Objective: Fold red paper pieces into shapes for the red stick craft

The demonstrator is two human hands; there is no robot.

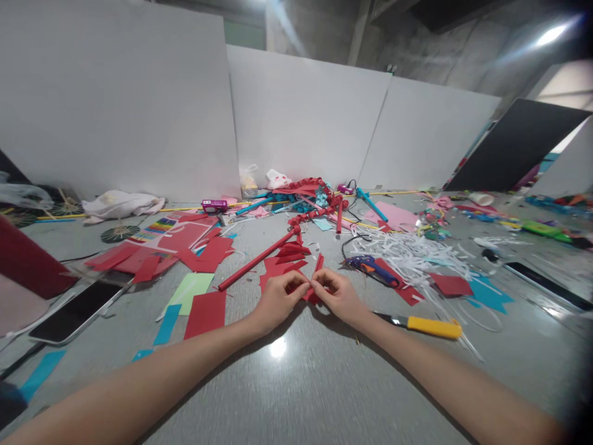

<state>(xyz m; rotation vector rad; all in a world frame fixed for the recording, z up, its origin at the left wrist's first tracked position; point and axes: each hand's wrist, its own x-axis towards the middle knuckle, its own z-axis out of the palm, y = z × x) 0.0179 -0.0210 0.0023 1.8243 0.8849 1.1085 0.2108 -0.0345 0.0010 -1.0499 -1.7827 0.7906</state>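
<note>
My left hand (281, 298) and my right hand (338, 295) meet fingertip to fingertip just above the table. Both are closed in a pinch on a small piece of red paper (312, 296), mostly hidden by the fingers. Right behind them lie folded and cut red paper pieces (285, 262). A long rolled red paper stick (257, 259) slants away to the left, its far end by a red paper chain (315, 213). Beside my right forearm is a utility knife (433, 327) with a yellow handle, its blade end partly behind the arm.
A blue glue gun (373, 270) lies to the right, near a heap of white paper strips (412, 253). Red sheets (206, 314), a green sheet (189, 292) and a phone (78, 309) lie left. Another phone (551, 284) is far right. White panels (306, 117) stand behind.
</note>
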